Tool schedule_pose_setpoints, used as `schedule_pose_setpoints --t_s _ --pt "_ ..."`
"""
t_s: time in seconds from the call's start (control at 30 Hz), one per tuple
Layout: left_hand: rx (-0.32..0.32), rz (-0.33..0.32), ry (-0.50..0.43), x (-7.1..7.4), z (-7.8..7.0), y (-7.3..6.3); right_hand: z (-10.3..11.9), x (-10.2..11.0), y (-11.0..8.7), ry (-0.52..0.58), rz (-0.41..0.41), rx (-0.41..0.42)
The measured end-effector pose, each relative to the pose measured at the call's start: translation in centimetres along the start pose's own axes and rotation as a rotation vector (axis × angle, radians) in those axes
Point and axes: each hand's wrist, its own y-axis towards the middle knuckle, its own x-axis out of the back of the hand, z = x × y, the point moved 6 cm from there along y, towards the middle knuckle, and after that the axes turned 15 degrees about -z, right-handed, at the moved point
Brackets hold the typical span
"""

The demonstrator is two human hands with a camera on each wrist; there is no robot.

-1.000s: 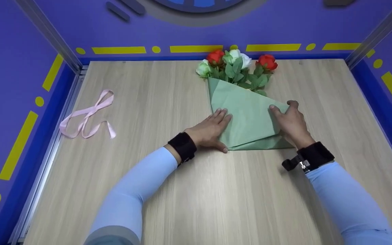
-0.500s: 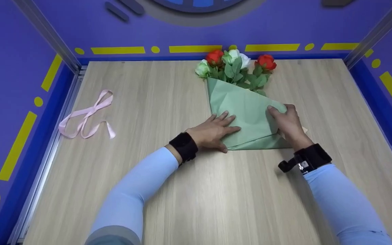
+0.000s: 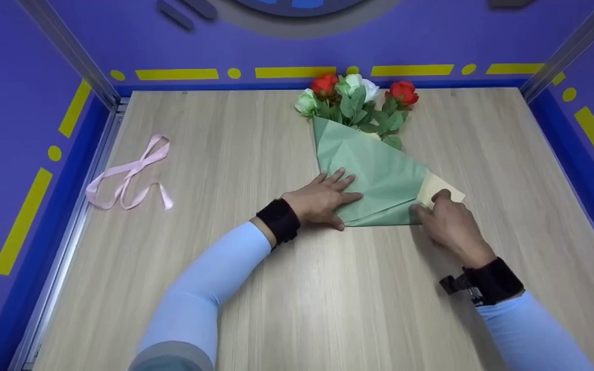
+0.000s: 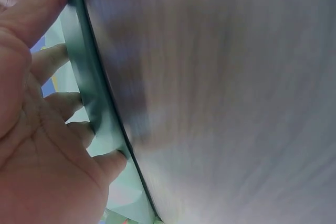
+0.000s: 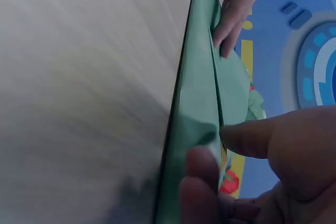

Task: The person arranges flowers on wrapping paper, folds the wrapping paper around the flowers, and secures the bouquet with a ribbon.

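A wood-grain tabletop (image 3: pixel 297 309) bears folded green wrapping paper (image 3: pixel 379 178); from its far edge juts a bouquet of red and white roses (image 3: pixel 356 103), stems hidden inside; the left hand (image 3: pixel 323 201) lies on the paper, fingers spread; the right hand (image 3: pixel 451 221) bends at its right corner — blur hides whether it pinches; a pink ribbon (image 3: pixel 137 167) lies loose, well to the left; a cream corner (image 3: pixel 433 184) pokes out there, the rest covered; the step looks like folding — next seemingly calling for that right side to be tucked in, the left hand steadying.
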Motion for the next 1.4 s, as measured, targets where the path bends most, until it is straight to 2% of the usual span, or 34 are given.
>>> schedule_pose_setpoints --t_s 0.1,0.17,0.37,0.47,0.6,0.7,0.8,0.87,1.0,1.07,1.2,1.3,1.33,1.4 --pt "-0.006 -0.002 -0.002 0.0 0.1 0.0 -1.2 0.1 -0.4 -0.084 -0.002 -0.010" --pt "-0.006 -0.002 -0.005 0.0 0.2 -0.1 -1.7 -0.1 -0.4 -0.080 -0.005 -0.039" --pt "-0.007 -0.008 -0.012 0.1 0.2 -0.2 -1.9 -1.2 -0.3 0.124 -0.025 -0.148" --pt "-0.016 -0.002 -0.012 0.1 0.0 -0.1 -2.3 -1.3 -0.5 0.110 -0.028 -0.144" --pt "-0.016 0.024 -0.029 0.0 -0.3 0.0 -2.9 -0.8 -0.5 -0.001 -0.039 -0.106" --pt "-0.003 0.041 -0.030 0.1 -0.3 -0.1 -2.8 -0.8 -0.3 0.039 -0.016 -0.123" --pt "0.007 0.050 -0.024 0.2 -0.1 -0.2 -2.3 -1.4 -0.1 0.177 0.005 -0.179" --pt "0.006 0.050 -0.027 0.2 -0.2 -0.2 -2.2 -1.6 -0.2 0.269 -0.012 -0.225" --pt "-0.003 0.047 -0.022 0.2 -0.4 0.1 -2.3 -1.1 -0.7 0.428 -0.147 -0.334" --pt "0.000 0.047 -0.019 0.2 -0.5 0.1 -2.0 -0.8 -0.9 0.602 -0.226 -0.419" --pt "0.003 0.045 -0.017 0.2 -0.5 0.1 -1.0 -1.2 -0.9 1.092 -0.341 -0.565" --pt "-0.005 0.036 -0.026 0.2 -0.6 0.1 0.2 -2.2 -0.9 1.311 -0.342 -0.570" --pt "-0.008 0.033 -0.027 0.2 -0.6 0.1 0.6 -2.6 -0.8 1.349 -0.328 -0.561" --pt "-0.012 0.029 -0.030 0.2 -0.6 0.1 1.5 -3.3 -0.8 1.358 -0.319 -0.528"
